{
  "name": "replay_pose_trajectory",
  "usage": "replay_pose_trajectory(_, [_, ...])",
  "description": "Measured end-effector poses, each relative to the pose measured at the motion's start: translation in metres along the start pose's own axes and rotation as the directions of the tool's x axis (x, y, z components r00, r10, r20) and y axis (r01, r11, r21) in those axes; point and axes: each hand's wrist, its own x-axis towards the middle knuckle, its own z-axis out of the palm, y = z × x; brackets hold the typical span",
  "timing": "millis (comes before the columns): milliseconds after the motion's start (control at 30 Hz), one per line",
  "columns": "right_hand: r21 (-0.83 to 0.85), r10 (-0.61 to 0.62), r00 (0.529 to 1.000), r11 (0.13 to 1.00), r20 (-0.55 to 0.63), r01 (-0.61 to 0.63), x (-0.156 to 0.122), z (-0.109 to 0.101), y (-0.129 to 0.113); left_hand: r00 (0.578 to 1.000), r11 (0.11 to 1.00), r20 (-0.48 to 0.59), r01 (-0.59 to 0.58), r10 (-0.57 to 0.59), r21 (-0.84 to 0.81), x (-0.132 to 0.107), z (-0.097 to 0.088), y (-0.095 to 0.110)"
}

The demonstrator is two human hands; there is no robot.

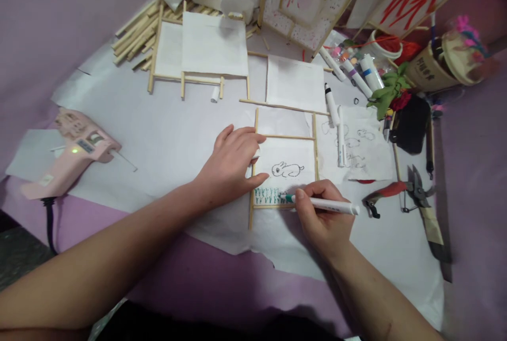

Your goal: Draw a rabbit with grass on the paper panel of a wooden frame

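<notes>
In my right hand is a white marker with a green tip, its point touching the paper panel near the lower edge. A row of green grass-like strokes lies there, below a black outline of a rabbit. My left hand grips the left side of the wooden stick frame around this panel, thumb low and fingers higher up. A small white piece, possibly a cap, shows by its fingertips.
A pink glue gun lies at left. Behind are paper-covered frames and a pile of sticks. To the right are a sheet of rabbit sketches, a white marker, red-handled pruning shears and a paper cup.
</notes>
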Motion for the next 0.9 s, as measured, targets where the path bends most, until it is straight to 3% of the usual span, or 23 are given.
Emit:
replay_pose_trajectory(500, [0.046,0.042,0.994,0.998,-0.104,-0.037,0.0053,-0.0014,-0.0034,1.000,1.000,0.004,-0.008,0.008,0.009,0.0001,0.0000,-0.0008])
replay_pose_trajectory(733, [0.036,0.001,0.999,0.999,-0.037,0.001,0.0057,-0.0024,0.0010,1.000,1.000,0.009,-0.001,0.001,0.016,0.0003,-0.0005,-0.0005])
replay_pose_trajectory(900, [0.033,0.031,0.998,0.999,-0.055,-0.030,0.0038,0.0001,0.0007,1.000,1.000,0.014,0.006,-0.007,0.018,0.0008,-0.0010,0.0001])
